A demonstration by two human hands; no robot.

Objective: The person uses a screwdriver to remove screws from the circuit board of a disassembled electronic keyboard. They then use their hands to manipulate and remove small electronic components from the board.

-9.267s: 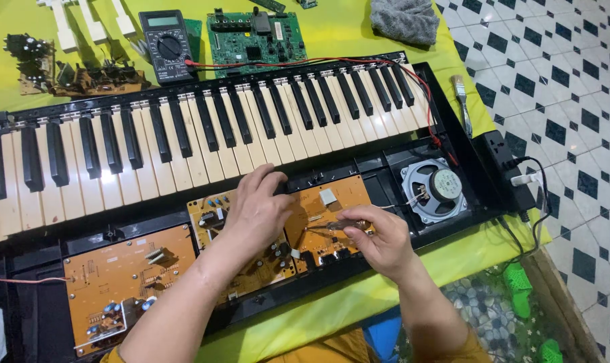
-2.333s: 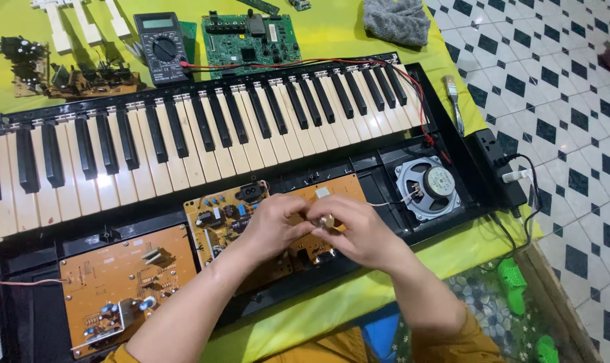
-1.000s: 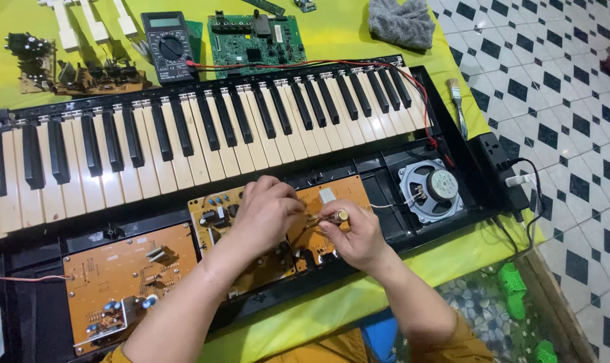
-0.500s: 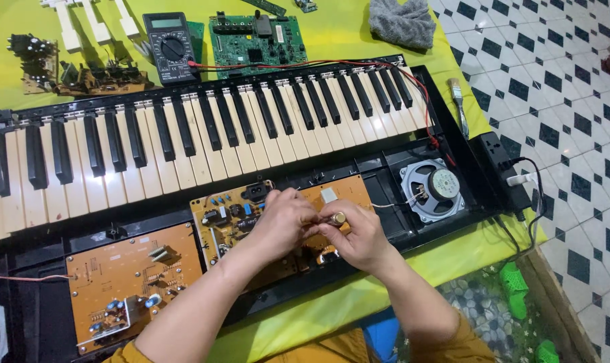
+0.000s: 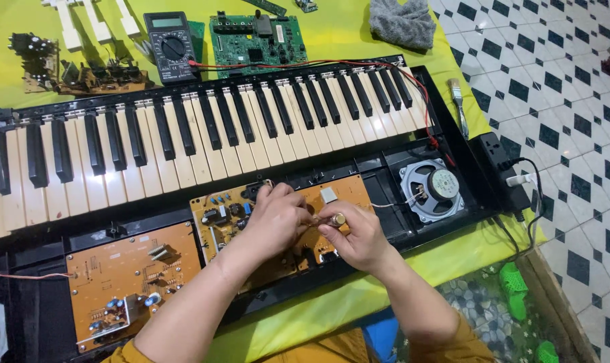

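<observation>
Both hands have drawn closer together over the orange circuit board (image 5: 278, 222) than they were half a second ago, when the right hand sat a little lower and further right; now the left hand (image 5: 275, 218) and right hand (image 5: 355, 238) nearly touch above the board, which lies in the open black keyboard case (image 5: 386, 161) on the yellow-covered bench (image 5: 345, 33).

What could go wrong, as I judge it: the small brass-coloured tool tip (image 5: 337, 219) could slip off its mark and scrape the board or bridge 2 neighbouring parts, since the right hand holds it at an angle; the thin wires (image 5: 389, 202) running to the round speaker (image 5: 433, 190) lie just beside the right hand and could snag on a knuckle; the left palm rests over the small parts and could bend one.

Left fingers are curled and close together, touching the board, though I cannot tell whether they pinch anything; right fingers (image 5: 332, 232) are pressed together around the brass-coloured tool, thumb against forefinger, hardly open at all.
</observation>
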